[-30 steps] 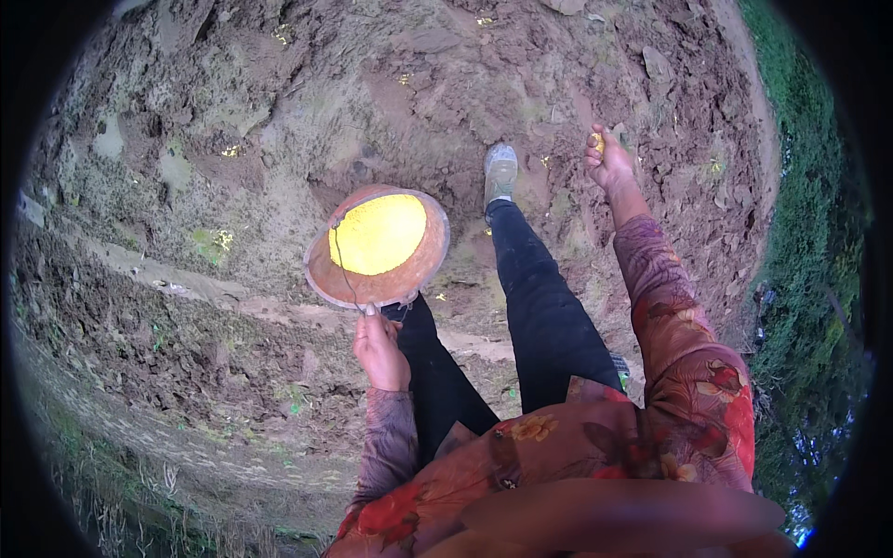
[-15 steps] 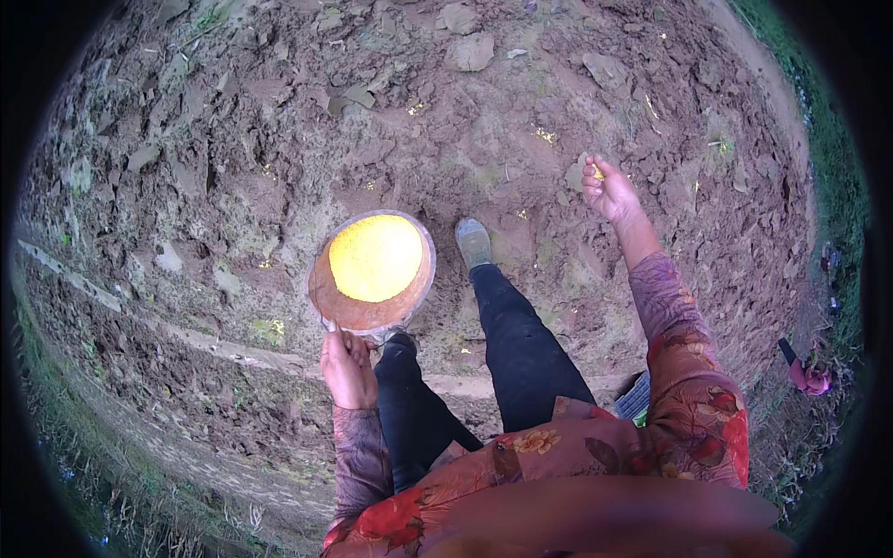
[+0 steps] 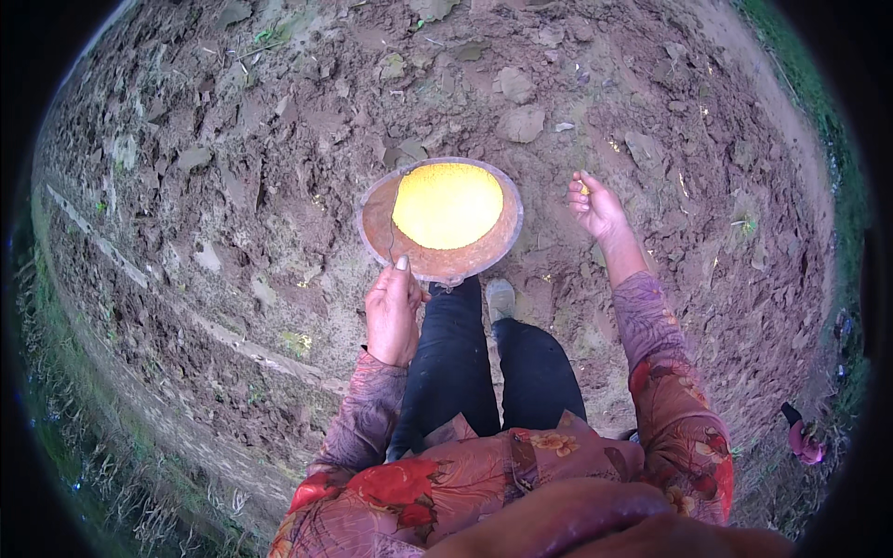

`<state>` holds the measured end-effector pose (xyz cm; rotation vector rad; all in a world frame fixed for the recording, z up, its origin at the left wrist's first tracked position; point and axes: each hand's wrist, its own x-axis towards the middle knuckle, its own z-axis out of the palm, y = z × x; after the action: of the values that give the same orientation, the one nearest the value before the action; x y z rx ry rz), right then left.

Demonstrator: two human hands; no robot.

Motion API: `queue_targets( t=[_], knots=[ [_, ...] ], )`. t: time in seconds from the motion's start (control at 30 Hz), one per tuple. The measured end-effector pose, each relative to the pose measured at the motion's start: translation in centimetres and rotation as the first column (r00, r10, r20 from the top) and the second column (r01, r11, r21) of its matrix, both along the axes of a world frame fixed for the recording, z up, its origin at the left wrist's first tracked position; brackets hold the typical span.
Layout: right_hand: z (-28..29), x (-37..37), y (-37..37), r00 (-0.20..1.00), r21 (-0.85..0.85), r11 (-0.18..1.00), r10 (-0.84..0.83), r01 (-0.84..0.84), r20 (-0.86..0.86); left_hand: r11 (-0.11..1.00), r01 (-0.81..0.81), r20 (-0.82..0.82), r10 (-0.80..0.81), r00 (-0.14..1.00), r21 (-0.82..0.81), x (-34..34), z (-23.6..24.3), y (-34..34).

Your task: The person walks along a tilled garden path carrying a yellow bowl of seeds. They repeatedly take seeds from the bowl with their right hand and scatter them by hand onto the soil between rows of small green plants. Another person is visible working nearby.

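Observation:
A round, reddish-brown bucket (image 3: pixel 377 216) with a pale rim hangs in front of my legs, tilted. Bright yellow grains (image 3: pixel 448 206) fill much of its inside. My left hand (image 3: pixel 393 312) is closed on the bucket's thin wire handle (image 3: pixel 392 244) by the near left rim. Out to the right, over the soil, my right hand (image 3: pixel 596 210) has its fingers curled in, and a few yellow grains show between thumb and fingers. How many it holds is hidden.
Rough, clodded brown soil (image 3: pixel 279 139) spreads all round, with small scattered yellow patches (image 3: pixel 298 344). A pale straight strip (image 3: pixel 251 352) crosses at the left. Green growth (image 3: pixel 814 121) edges the right. A pink and black thing (image 3: pixel 806 442) lies at the far right.
My left leg has come forward under the bucket, and my right foot is now farther back. The bucket and left hand have moved right and away from me. My right hand has shifted slightly inward.

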<state>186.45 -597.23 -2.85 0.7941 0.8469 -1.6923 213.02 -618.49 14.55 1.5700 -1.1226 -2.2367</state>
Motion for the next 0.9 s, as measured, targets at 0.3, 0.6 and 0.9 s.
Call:
queue_targets(
  t=[0.3, 0.6, 0.9],
  knots=[
    [-1.8, -9.5, -16.5, 0.935, 0.431, 0.869, 0.328, -0.242, -0.136, 0.981, 0.048, 0.068, -0.061, 0.996, 0.186, -8.9, -4.0, -6.8],
    [-2.5, 0.5, -23.0, -0.314, 0.759, 0.050, 0.891, -0.649, -0.327, 0.947, 0.184, -0.016, -0.187, 0.982, 0.263, -15.5, -1.0, -9.2],
    [-5.9, -1.5, -27.1, -0.477, 0.865, -0.119, 0.866, -0.487, -0.149, 0.959, 0.128, -0.083, -0.111, 0.990, 0.252, -21.0, 1.6, -10.9]
  ],
)
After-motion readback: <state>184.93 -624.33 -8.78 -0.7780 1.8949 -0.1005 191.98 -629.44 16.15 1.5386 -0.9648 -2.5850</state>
